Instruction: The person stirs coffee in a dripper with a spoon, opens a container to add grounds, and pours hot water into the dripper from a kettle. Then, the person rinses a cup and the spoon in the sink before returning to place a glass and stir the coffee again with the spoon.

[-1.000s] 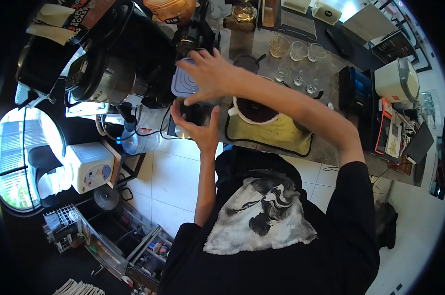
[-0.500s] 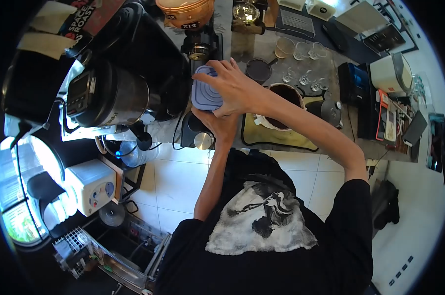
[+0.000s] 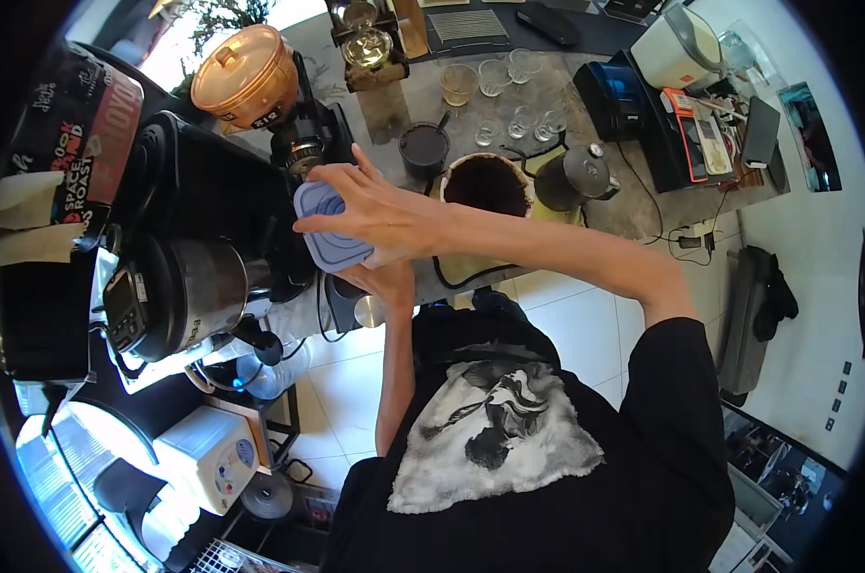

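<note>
My right hand (image 3: 380,215) is curled over a container with a blue-grey square lid (image 3: 329,229), its fingers on the lid's edges. Below it, my left hand (image 3: 387,279) is mostly covered by the container and my right hand, so its fingers are hidden. A round metal knob (image 3: 369,311) on a dark device shows just beneath. Behind the lid stands a black grinder-like machine with a metal ring (image 3: 304,156). Right of my hands, a cup of dark coffee grounds (image 3: 487,185) rests on a yellow-green cloth (image 3: 461,269).
A dark kettle (image 3: 576,179) stands right of the grounds. Behind are a small dark pan (image 3: 423,147), several glasses (image 3: 493,76) and an orange pot (image 3: 246,78). A black and steel cooker (image 3: 194,291) is at the left, a blue-black box (image 3: 609,98) at the right.
My left hand has moved from spread beside the lidded container to beneath it, and my right hand stays over the lid. The camera view has shifted and turned.
</note>
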Motion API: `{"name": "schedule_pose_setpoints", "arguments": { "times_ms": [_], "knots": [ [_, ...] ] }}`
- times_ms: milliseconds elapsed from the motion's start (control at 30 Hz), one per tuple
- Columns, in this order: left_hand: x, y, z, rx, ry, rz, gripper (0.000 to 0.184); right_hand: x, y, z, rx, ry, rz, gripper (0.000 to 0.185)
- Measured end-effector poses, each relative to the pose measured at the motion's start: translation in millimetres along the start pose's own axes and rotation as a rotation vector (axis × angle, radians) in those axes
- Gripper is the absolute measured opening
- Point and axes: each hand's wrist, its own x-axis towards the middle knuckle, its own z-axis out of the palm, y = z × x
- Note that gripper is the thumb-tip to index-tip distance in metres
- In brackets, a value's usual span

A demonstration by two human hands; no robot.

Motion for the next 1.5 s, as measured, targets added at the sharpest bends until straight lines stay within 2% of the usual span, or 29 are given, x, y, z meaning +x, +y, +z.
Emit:
{"name": "schedule_pose_setpoints", "arguments": {
  "times_ms": [200, 267, 300, 367, 400, 500, 533, 567, 600, 667, 700, 833, 900, 967, 1067, 1100, 1167, 1200, 1267, 1333, 1367, 1433, 1500],
  "knots": [
    [-1.1, -6.8, -2.0, 0.077, -0.069, -0.022, 0.096, -5.9, 6.4, -0.1, 0.070, 0.061, -0.050, 0.081],
    [5.6, -11.0, -5.5, 0.265, -0.186, 0.113, 0.111, -6.1, 7.8, -3.1, 0.115, 0.146, -0.015, 0.086],
    [5.8, -8.2, -3.9, 0.261, -0.189, 0.115, 0.111, -2.6, 4.2, -9.5, 0.112, 0.148, -0.011, 0.086],
    [4.2, 4.0, 0.4, 0.085, 0.032, -0.028, 0.127, 11.6, -8.9, -29.4, 0.401, 0.328, 0.003, 0.091],
    [5.6, 10.2, -1.2, 0.086, 0.034, -0.027, 0.127, 17.6, -10.2, -33.4, 0.268, 0.338, -0.052, 0.094],
    [13.6, 19.1, -12.1, 0.125, -0.044, -0.030, 0.125, 21.8, -15.9, -51.8, 0.165, 0.359, -0.075, 0.097],
    [15.1, 19.5, -12.4, 0.013, -0.084, -0.096, 0.119, 16.9, -15.8, -61.7, 0.117, 0.354, -0.032, 0.100],
    [15.1, 18.9, -12.6, -0.098, -0.122, -0.164, 0.113, 7.0, -18.3, -76.8, 0.090, 0.391, 0.023, 0.100],
    [13.2, 16.1, -10.2, -0.078, -0.084, -0.184, 0.104, -6.7, -19.6, -94.3, 0.066, 0.426, 0.078, 0.100],
    [12.9, 14.9, -6.6, -0.057, -0.045, -0.138, 0.107, -53.4, -18.4, -130.2, 0.000, 0.511, 0.244, 0.099],
    [12.7, 16.8, -8.3, -0.060, -0.050, -0.139, 0.109, -83.2, -13.3, -137.3, 0.127, 0.594, 0.351, 0.101],
    [16.2, 29.3, -21.2, -0.039, -0.091, -0.214, 0.115, -231.2, 42.5, -132.6, 0.092, 1.018, 0.840, 0.099],
    [17.9, 26.5, -23.9, -0.077, -0.144, -0.155, 0.117, -312.2, 76.7, -115.7, -0.026, 1.002, 1.061, 0.094],
    [23.6, 26.6, -27.3, -0.142, -0.200, -0.102, 0.112, -359.4, 94.8, -94.3, -0.186, 0.807, 1.245, 0.091],
    [27.0, 32.7, -30.4, -0.177, -0.229, -0.133, 0.109, -386.3, 106.6, -51.7, -0.060, 0.811, 1.409, 0.090],
    [29.5, 32.6, -33.0, -0.172, -0.257, -0.159, 0.107, -388.8, 111.3, -39.9, -0.045, 0.803, 1.404, 0.090],
    [31.8, 30.1, -40.2, -0.143, -0.260, -0.190, 0.106, -396.5, 118.3, -21.2, 0.105, 0.948, 1.325, 0.091],
    [32.0, 29.0, -42.9, -0.153, -0.293, -0.206, 0.105, -404.1, 122.8, -13.5, 0.030, 0.900, 1.345, 0.090],
    [33.3, 27.9, -47.2, -0.180, -0.326, -0.247, 0.105, -432.8, 139.6, 0.5, -0.202, 0.804, 1.243, 0.085],
    [37.2, 21.9, -49.6, -0.192, -0.328, -0.220, 0.106, -437.0, 145.4, 1.1, -0.186, 0.922, 1.233, 0.076],
    [40.0, 19.0, -50.3, -0.222, -0.353, -0.188, 0.107, -434.1, 143.5, -1.6, -0.173, 0.913, 1.216, 0.076],
    [51.0, 22.0, -52.4, -0.225, -0.347, -0.155, 0.110, -395.0, 125.8, -37.6, -0.362, 1.044, 1.268, 0.063],
    [58.3, 20.1, -52.8, -0.335, -0.431, -0.161, 0.111, -309.3, 91.9, -79.1, -0.421, 1.026, 1.064, 0.047]
  ]
}}
